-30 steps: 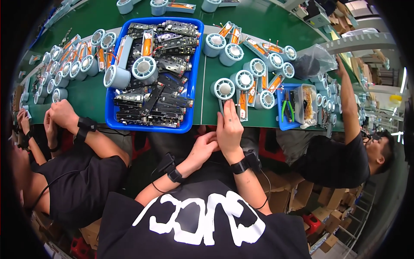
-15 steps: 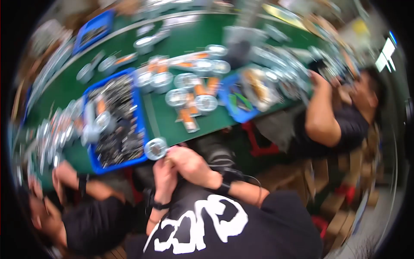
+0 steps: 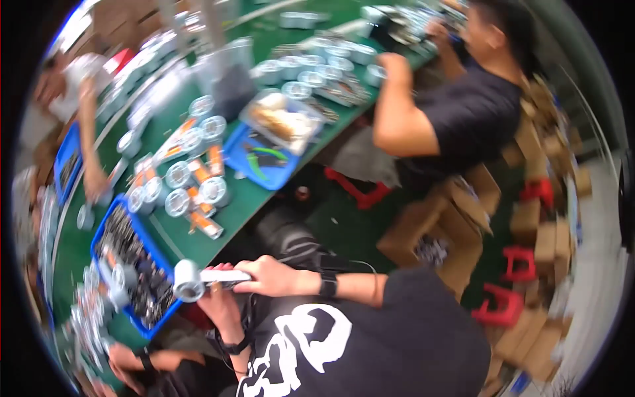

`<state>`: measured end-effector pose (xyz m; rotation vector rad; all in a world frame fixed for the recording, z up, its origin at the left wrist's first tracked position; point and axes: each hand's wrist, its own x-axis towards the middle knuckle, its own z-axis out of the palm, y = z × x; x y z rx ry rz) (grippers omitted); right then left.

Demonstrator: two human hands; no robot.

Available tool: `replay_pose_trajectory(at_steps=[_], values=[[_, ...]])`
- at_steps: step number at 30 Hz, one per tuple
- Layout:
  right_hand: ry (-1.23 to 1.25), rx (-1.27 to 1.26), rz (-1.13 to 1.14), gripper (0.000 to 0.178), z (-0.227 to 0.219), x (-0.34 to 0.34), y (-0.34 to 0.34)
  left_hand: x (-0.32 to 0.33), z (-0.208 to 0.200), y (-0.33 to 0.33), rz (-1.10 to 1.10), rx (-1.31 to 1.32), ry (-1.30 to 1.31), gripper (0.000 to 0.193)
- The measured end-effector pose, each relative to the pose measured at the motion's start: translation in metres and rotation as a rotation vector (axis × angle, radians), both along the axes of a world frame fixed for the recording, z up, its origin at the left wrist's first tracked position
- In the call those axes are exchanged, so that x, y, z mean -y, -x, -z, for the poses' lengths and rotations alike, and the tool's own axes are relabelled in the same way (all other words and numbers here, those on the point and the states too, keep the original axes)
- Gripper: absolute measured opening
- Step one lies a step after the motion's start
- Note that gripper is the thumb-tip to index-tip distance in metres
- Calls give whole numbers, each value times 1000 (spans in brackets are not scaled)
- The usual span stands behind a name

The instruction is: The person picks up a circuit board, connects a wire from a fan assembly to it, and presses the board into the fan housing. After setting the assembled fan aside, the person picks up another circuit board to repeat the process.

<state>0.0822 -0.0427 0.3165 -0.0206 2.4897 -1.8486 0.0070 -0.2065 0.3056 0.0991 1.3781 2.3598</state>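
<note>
A pale-blue handheld device with a round, open-ended cylindrical head (image 3: pixel 189 286) and a slim flat handle is held between both hands, near the table's front edge. My left hand (image 3: pixel 220 306) is closed around the handle close to the head. My right hand (image 3: pixel 270 276) grips the handle's far end, fingers wrapped over it. Beside the device's head stands a blue tray (image 3: pixel 154 248) filled with small dark metal parts, with a few pale-blue devices lying on top.
More pale-blue devices with orange strips (image 3: pixel 177 175) cover the green table (image 3: pixel 228 228). A smaller blue tray (image 3: pixel 264 173) holds green-handled pliers (image 3: pixel 254 165) and a clear box. Co-workers sit at right and lower left; another's arm (image 3: pixel 91 149) reaches in. Cardboard boxes (image 3: pixel 413 228) and red stools (image 3: pixel 499 304) stand at right.
The view has swung right, so table and trays appear further left. The device has turned from its round end to side-on, showing its handle. A co-worker's arm now reaches toward the large tray.
</note>
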Motion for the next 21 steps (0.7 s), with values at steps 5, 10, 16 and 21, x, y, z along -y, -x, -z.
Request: replay_pose_trajectory(at_steps=[5, 10, 16, 21], values=[[18, -83, 143, 32, -15, -13, 11, -13, -9, 9, 6, -21, -4, 41], [-11, -88, 90, 29, -29, -25, 37, -25, -38, 26, -8, 18, 7, 37], [-178, -178, 254, 20, -62, -52, 119, -30, -13, 56, -127, -132, 102, 24], [-502, -353, 278, 42, -57, -74, 320, -14, 29, 74, -109, -487, 626, 10]])
